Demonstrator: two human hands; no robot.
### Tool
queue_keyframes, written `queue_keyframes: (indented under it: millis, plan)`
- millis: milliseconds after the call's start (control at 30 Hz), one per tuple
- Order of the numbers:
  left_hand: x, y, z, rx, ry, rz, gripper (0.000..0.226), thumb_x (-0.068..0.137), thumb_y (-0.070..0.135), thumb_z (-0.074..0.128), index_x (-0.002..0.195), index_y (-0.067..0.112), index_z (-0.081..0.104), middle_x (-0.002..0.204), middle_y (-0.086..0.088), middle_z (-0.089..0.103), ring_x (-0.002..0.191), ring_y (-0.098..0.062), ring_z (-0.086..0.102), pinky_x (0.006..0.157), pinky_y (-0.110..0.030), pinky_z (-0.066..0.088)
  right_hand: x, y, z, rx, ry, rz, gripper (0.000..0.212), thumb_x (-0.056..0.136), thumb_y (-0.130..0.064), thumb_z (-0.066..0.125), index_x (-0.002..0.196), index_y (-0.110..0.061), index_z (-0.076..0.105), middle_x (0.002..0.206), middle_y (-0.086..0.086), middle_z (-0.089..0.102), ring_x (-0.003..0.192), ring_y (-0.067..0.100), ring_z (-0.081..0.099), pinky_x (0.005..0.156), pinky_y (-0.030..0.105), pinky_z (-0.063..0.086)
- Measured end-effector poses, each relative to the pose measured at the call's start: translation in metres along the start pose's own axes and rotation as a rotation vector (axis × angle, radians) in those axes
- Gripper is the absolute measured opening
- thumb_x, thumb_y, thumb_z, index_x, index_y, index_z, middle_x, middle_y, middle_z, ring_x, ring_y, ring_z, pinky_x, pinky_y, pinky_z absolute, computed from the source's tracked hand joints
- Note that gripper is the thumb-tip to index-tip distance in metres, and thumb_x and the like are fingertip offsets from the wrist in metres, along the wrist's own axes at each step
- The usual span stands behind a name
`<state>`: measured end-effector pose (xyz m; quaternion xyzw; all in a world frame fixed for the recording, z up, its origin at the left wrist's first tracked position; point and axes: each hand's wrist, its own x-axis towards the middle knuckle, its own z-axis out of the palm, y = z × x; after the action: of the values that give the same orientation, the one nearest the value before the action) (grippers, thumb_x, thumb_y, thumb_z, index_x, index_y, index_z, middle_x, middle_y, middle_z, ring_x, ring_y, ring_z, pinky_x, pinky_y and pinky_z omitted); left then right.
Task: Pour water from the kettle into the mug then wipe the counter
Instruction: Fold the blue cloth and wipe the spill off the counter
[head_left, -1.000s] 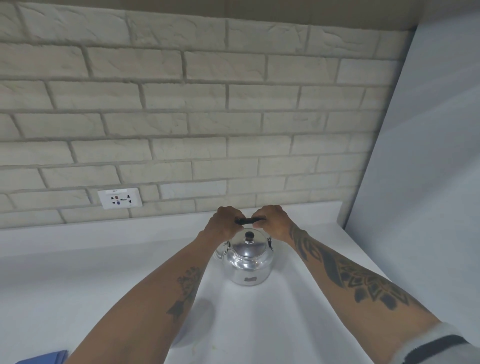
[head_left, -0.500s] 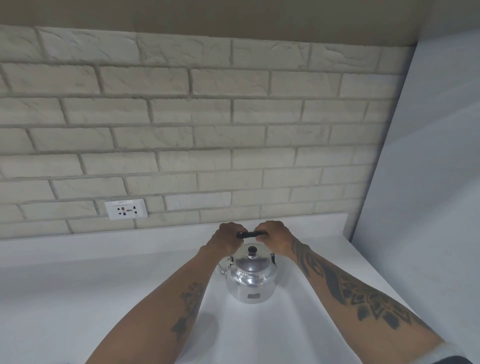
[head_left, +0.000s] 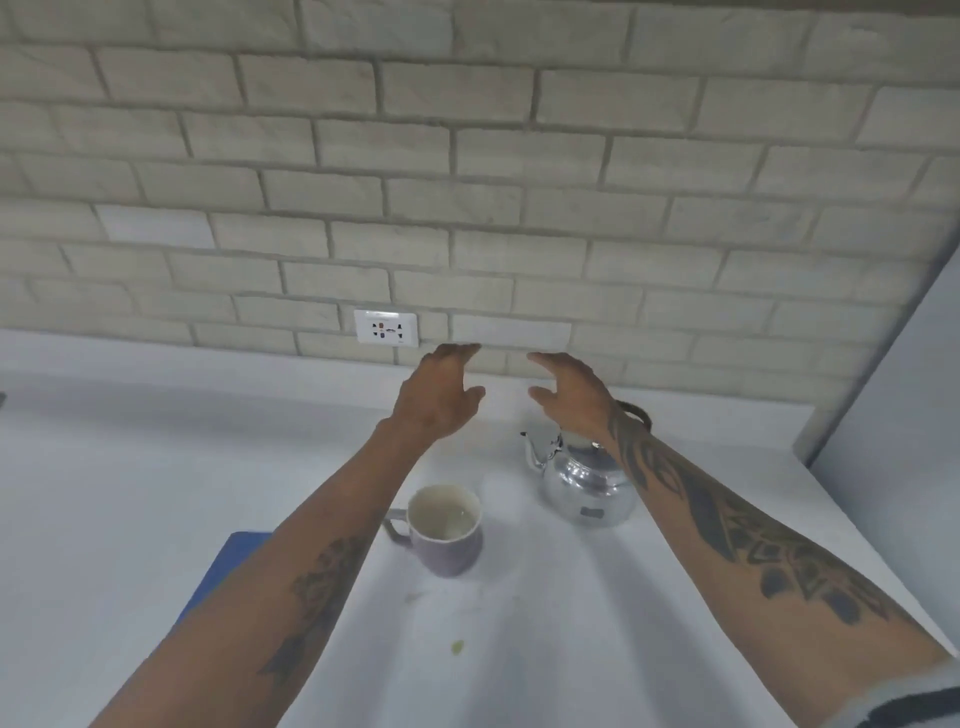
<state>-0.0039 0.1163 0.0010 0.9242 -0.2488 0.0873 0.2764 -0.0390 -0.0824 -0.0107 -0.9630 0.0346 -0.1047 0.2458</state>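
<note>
A shiny metal kettle (head_left: 587, 480) stands on the white counter (head_left: 104, 493), spout pointing left, its black handle partly hidden behind my right wrist. A lilac mug (head_left: 448, 530) with a pale inside sits to the kettle's left, handle toward the left, a little liquid at its bottom. My left hand (head_left: 439, 397) and my right hand (head_left: 574, 395) hover above and behind both, fingers spread, holding nothing. A blue cloth (head_left: 228, 558) lies on the counter under my left forearm, mostly hidden.
A brick wall backs the counter, with a white socket plate (head_left: 385, 327) just left of my left hand. A pale panel (head_left: 893, 389) closes the right side. A small green speck (head_left: 457, 647) and faint smears lie on the counter in front of the mug.
Both hands have let go of the kettle's handle and lifted away with fingers spread. The view has swung left and down, which brings the mug and blue cloth into sight.
</note>
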Motion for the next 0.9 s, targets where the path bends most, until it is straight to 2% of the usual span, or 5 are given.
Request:
queue_keyframes:
  millis: [200,500,700,800,900]
  plan:
    - [-0.061,-0.067,-0.047,0.115,0.062,-0.140,0.064,0.091,0.024,0.062,0.149,0.020,0.035,0.153,-0.005,0.037,0.139,-0.028,0.034,0.103,-0.047,0.040,-0.002,-0.088,0.058,-0.001,-0.049,-0.128,0.056,0.095,-0.023,0.054,0.148,-0.017,0.037,0.153,0.007,0.041,0.141,0.025,0.035,0.116,0.036,0.029]
    - [-0.186,-0.183,-0.068,0.099,0.002,-0.517,0.061,0.090,0.025,0.059,0.146,0.017,0.036,0.150,-0.008,0.039,0.135,-0.029,0.039,0.100,-0.046,0.043,-0.023,-0.211,0.175,-0.007,-0.259,-0.281,0.053,0.094,-0.023,0.054,0.146,-0.018,0.041,0.150,0.006,0.044,0.139,0.027,0.037,0.114,0.039,0.032]
    - [-0.233,-0.222,-0.048,0.115,-0.158,-0.745,0.047,0.092,0.033,0.054,0.130,0.007,0.046,0.130,-0.012,0.051,0.121,-0.030,0.048,0.090,-0.038,0.044,-0.037,-0.242,0.241,-0.030,-0.438,-0.238,0.042,0.097,-0.022,0.050,0.138,-0.014,0.049,0.147,0.005,0.044,0.139,0.024,0.036,0.110,0.035,0.032]
    - [-0.244,-0.233,-0.035,0.120,-0.248,-0.823,0.042,0.091,0.033,0.052,0.124,0.007,0.047,0.129,-0.011,0.050,0.122,-0.030,0.046,0.093,-0.038,0.042,-0.040,-0.246,0.267,-0.084,-0.513,-0.205,0.040,0.097,-0.018,0.047,0.136,-0.010,0.050,0.146,0.008,0.043,0.135,0.027,0.039,0.108,0.037,0.034]
    - [-0.248,-0.239,-0.025,0.151,-0.269,-0.837,0.042,0.090,0.032,0.055,0.124,0.008,0.047,0.130,-0.009,0.048,0.123,-0.029,0.045,0.095,-0.038,0.041,-0.040,-0.246,0.289,-0.152,-0.547,-0.183,0.037,0.095,-0.016,0.045,0.129,-0.005,0.051,0.141,0.013,0.046,0.126,0.031,0.046,0.098,0.039,0.040]
